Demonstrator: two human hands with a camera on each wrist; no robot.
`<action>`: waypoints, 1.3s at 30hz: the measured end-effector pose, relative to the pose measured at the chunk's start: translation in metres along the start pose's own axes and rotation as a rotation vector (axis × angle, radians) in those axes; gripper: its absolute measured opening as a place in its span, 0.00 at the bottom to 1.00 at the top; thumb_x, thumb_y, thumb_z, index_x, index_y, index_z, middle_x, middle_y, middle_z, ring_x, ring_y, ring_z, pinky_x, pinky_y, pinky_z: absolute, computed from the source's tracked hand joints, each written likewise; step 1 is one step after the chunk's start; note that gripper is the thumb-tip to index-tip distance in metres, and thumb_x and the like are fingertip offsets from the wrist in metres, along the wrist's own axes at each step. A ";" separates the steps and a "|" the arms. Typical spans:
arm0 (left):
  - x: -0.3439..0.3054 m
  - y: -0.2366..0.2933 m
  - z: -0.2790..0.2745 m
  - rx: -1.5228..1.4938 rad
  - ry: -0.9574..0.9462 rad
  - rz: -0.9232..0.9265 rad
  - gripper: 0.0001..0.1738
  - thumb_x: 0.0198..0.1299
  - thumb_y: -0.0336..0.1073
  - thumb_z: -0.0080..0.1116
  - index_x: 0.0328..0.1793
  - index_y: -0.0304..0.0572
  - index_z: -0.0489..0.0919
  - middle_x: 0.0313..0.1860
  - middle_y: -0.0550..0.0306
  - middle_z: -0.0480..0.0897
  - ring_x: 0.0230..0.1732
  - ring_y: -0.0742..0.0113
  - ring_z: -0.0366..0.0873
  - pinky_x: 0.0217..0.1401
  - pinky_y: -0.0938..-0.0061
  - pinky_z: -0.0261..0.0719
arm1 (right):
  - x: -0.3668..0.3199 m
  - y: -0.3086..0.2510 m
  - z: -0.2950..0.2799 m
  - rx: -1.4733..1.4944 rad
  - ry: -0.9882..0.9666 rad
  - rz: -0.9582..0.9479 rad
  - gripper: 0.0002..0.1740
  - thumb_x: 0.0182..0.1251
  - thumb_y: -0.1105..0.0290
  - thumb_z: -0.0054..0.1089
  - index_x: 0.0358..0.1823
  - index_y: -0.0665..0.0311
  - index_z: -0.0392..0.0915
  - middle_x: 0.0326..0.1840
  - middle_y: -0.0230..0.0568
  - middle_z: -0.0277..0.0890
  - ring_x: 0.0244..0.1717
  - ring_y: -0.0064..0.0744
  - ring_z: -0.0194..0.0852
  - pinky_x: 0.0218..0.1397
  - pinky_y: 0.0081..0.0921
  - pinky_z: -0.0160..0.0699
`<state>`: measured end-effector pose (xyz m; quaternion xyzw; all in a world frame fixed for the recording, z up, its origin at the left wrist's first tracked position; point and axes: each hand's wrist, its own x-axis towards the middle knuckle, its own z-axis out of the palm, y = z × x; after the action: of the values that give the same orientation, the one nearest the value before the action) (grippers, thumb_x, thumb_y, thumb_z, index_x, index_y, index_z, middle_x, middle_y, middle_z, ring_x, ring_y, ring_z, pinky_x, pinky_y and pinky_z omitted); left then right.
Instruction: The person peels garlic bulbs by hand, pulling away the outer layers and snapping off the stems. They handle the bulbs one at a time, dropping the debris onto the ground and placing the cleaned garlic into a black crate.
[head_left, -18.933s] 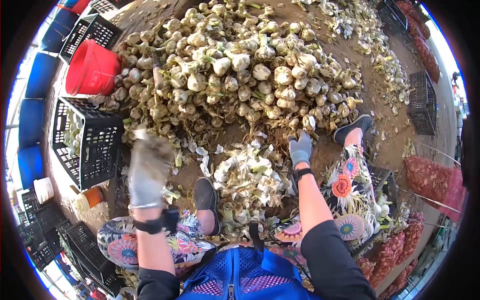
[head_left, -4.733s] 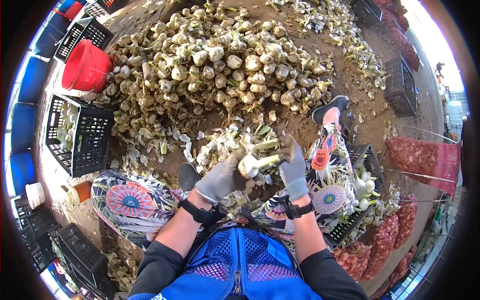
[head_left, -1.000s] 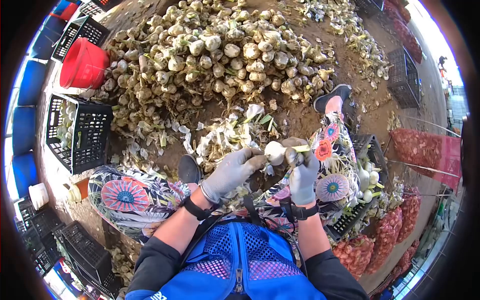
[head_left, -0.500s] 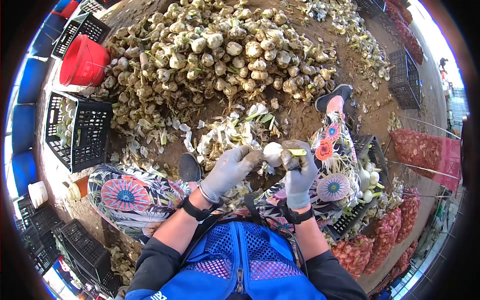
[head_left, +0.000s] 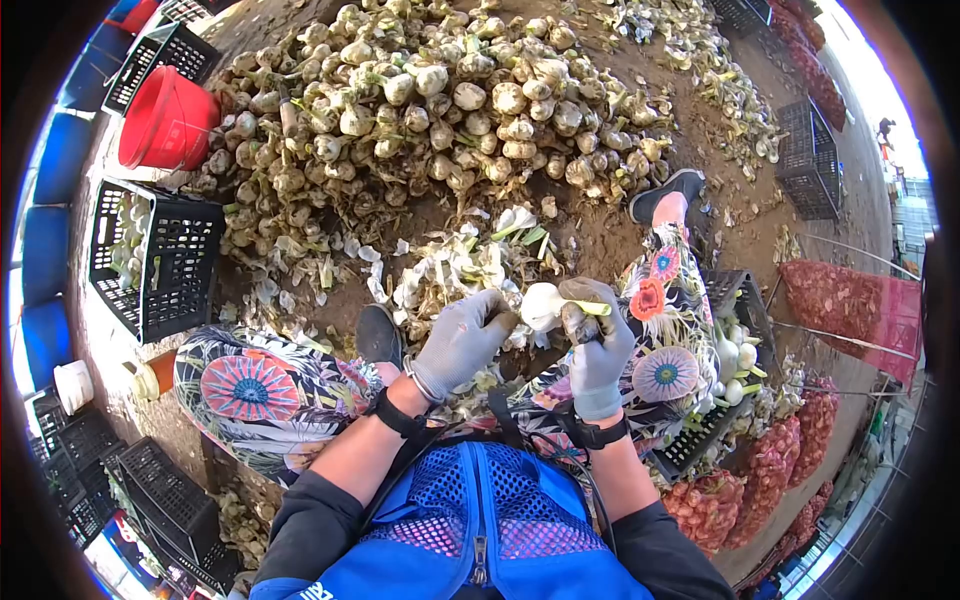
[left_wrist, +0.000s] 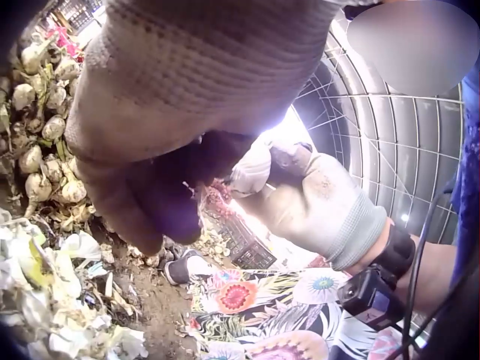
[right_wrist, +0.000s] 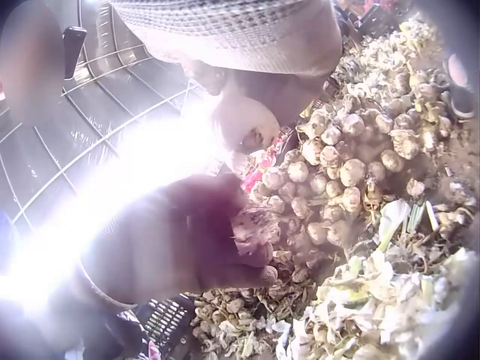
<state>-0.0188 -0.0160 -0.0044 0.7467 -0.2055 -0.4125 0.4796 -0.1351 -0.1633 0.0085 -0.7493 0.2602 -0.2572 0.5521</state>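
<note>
**Held item.** White peeled bulb (head_left: 541,305) with a short green stalk stub (head_left: 592,307), held between both hands above the person's lap, in front of the blue mesh vest (head_left: 480,530).

**Left hand** (head_left: 465,335). Grey knit glove. The fingers are curled in, and the fingertips pinch the bulb's left side.

**Right hand** (head_left: 597,345). Grey knit glove, soiled dark at the thumb. The fist is closed round the bulb's stalk end, and the stub sticks out over it. Whether it also holds a blade cannot be told.

**Surroundings.**
- Pale heap of loose peelings (head_left: 460,270) on the earth, just beyond the hands.
- Large mound of unpeeled, dirt-coated bulbs (head_left: 450,110) farther out.
- Black plastic lattice crate (head_left: 200,262) to the left.
- Red plastic bucket (head_left: 165,120) behind that crate.
- Second black crate (head_left: 728,288) holding clean white bulbs, by the right knee.
- Red mesh sacks (head_left: 850,320) farther right.

**Risks, as judged.**
- The bulb is smooth and the grips are small, so a hard pull from the left fingertips could twist it out of the right fist onto the dirty ground.
- Pinching too deep could tear sound flesh away with the skin.
- The soiled right glove may smear the cleaned surface.
</note>
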 end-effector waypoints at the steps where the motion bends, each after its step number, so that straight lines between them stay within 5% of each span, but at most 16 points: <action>1: 0.000 0.000 0.000 0.000 0.002 -0.001 0.12 0.65 0.39 0.58 0.40 0.36 0.79 0.30 0.42 0.82 0.32 0.57 0.83 0.37 0.65 0.77 | -0.001 -0.001 0.002 0.002 -0.002 0.000 0.12 0.65 0.82 0.58 0.49 0.69 0.82 0.50 0.41 0.82 0.52 0.32 0.79 0.58 0.28 0.76; 3: 0.000 0.000 0.000 0.032 0.074 0.054 0.12 0.65 0.39 0.58 0.40 0.36 0.80 0.30 0.41 0.82 0.32 0.56 0.84 0.37 0.64 0.77 | -0.005 -0.005 0.005 0.368 0.100 0.374 0.11 0.69 0.78 0.59 0.51 0.69 0.80 0.50 0.42 0.82 0.47 0.32 0.81 0.52 0.29 0.80; 7: 0.005 -0.015 0.000 0.237 0.228 0.120 0.12 0.64 0.39 0.58 0.41 0.36 0.80 0.30 0.41 0.82 0.31 0.57 0.83 0.38 0.66 0.78 | -0.006 0.013 0.001 0.904 0.205 0.597 0.13 0.73 0.70 0.60 0.51 0.73 0.77 0.47 0.41 0.82 0.44 0.33 0.84 0.43 0.29 0.83; 9: 0.012 -0.028 -0.006 -0.019 0.132 -0.040 0.12 0.67 0.38 0.56 0.41 0.34 0.80 0.33 0.55 0.85 0.36 0.73 0.82 0.39 0.75 0.78 | -0.006 0.020 -0.006 0.895 0.213 0.580 0.13 0.72 0.70 0.61 0.51 0.72 0.77 0.47 0.41 0.81 0.45 0.33 0.83 0.43 0.30 0.83; 12: 0.008 -0.004 -0.008 -0.390 -0.095 -0.150 0.16 0.68 0.43 0.58 0.43 0.35 0.80 0.31 0.57 0.84 0.35 0.69 0.81 0.40 0.70 0.79 | -0.009 0.030 -0.007 0.848 0.268 0.557 0.12 0.72 0.72 0.61 0.52 0.72 0.77 0.47 0.40 0.82 0.46 0.33 0.83 0.45 0.29 0.82; 18: -0.010 0.014 0.018 -0.221 -0.235 0.024 0.19 0.69 0.47 0.59 0.43 0.36 0.84 0.28 0.61 0.81 0.33 0.78 0.75 0.39 0.74 0.76 | -0.016 0.029 -0.004 0.234 0.034 0.434 0.18 0.74 0.60 0.58 0.53 0.69 0.79 0.49 0.45 0.82 0.48 0.34 0.82 0.55 0.35 0.81; 20: -0.012 0.013 0.018 -0.311 -0.241 0.084 0.18 0.68 0.47 0.60 0.42 0.37 0.84 0.28 0.58 0.81 0.32 0.78 0.75 0.37 0.74 0.75 | -0.005 0.019 -0.009 1.195 0.087 1.043 0.17 0.72 0.60 0.59 0.52 0.66 0.77 0.46 0.45 0.83 0.46 0.43 0.82 0.53 0.39 0.81; 23: -0.006 0.011 0.006 -0.167 -0.158 0.000 0.14 0.66 0.43 0.62 0.41 0.38 0.84 0.26 0.54 0.80 0.30 0.73 0.76 0.35 0.73 0.74 | -0.008 0.043 -0.053 1.389 0.009 0.830 0.17 0.68 0.61 0.61 0.53 0.63 0.77 0.48 0.41 0.82 0.50 0.45 0.81 0.54 0.44 0.82; 24: -0.004 0.010 0.002 -0.042 -0.106 -0.005 0.12 0.65 0.41 0.62 0.40 0.39 0.83 0.26 0.52 0.81 0.30 0.68 0.78 0.36 0.71 0.75 | -0.004 0.021 -0.071 1.330 0.233 0.727 0.18 0.68 0.60 0.61 0.53 0.61 0.77 0.48 0.42 0.82 0.52 0.43 0.81 0.54 0.44 0.83; 26: 0.000 -0.001 -0.003 0.040 -0.068 -0.011 0.07 0.65 0.35 0.61 0.44 0.40 0.83 0.31 0.48 0.83 0.33 0.57 0.81 0.40 0.66 0.78 | -0.003 0.016 -0.132 0.793 0.548 0.276 0.16 0.72 0.65 0.58 0.56 0.65 0.77 0.49 0.40 0.82 0.53 0.39 0.81 0.57 0.38 0.84; 28: 0.008 -0.025 0.000 0.191 0.285 0.239 0.10 0.64 0.29 0.55 0.49 0.41 0.83 0.37 0.45 0.85 0.36 0.49 0.83 0.44 0.62 0.79 | -0.007 -0.008 -0.199 0.243 0.664 0.241 0.14 0.74 0.69 0.56 0.55 0.67 0.79 0.51 0.39 0.80 0.53 0.34 0.80 0.57 0.32 0.83; 30: 0.012 -0.026 -0.003 -0.124 0.211 0.025 0.17 0.62 0.23 0.49 0.54 0.40 0.82 0.37 0.48 0.85 0.35 0.67 0.82 0.42 0.71 0.79 | -0.020 -0.010 -0.249 -0.384 0.706 0.241 0.13 0.72 0.73 0.56 0.54 0.69 0.80 0.50 0.39 0.81 0.49 0.30 0.80 0.56 0.29 0.82; 34: 0.028 -0.036 0.005 -0.127 0.237 0.062 0.17 0.64 0.24 0.50 0.56 0.40 0.82 0.34 0.51 0.87 0.33 0.74 0.81 0.38 0.76 0.78 | -0.001 -0.024 -0.210 -0.646 0.737 0.176 0.11 0.70 0.77 0.55 0.48 0.71 0.83 0.46 0.40 0.83 0.45 0.30 0.80 0.54 0.28 0.81; 37: 0.032 -0.038 0.005 -0.089 0.206 -0.011 0.13 0.67 0.34 0.56 0.53 0.39 0.83 0.32 0.49 0.87 0.31 0.67 0.84 0.36 0.71 0.79 | 0.047 0.012 -0.128 -0.255 0.411 0.284 0.11 0.70 0.73 0.59 0.46 0.73 0.84 0.42 0.41 0.85 0.44 0.31 0.82 0.53 0.29 0.81; 38: 0.034 -0.032 -0.001 -0.008 0.165 -0.080 0.13 0.66 0.38 0.57 0.51 0.39 0.84 0.33 0.48 0.87 0.32 0.63 0.85 0.37 0.70 0.79 | 0.071 0.030 -0.099 -0.072 0.218 0.383 0.13 0.62 0.82 0.55 0.45 0.74 0.85 0.46 0.42 0.85 0.44 0.32 0.84 0.54 0.25 0.80; 39: 0.035 -0.028 -0.005 -0.005 0.168 -0.083 0.13 0.66 0.38 0.57 0.51 0.39 0.84 0.33 0.48 0.87 0.32 0.63 0.85 0.37 0.70 0.79 | 0.094 0.068 -0.067 -0.118 0.040 0.214 0.14 0.64 0.78 0.60 0.50 0.72 0.84 0.49 0.45 0.85 0.46 0.33 0.84 0.54 0.26 0.80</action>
<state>0.0030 -0.0255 -0.0431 0.7853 -0.1325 -0.3685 0.4796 -0.1182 -0.2906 -0.0301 -0.7431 0.3641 -0.1960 0.5262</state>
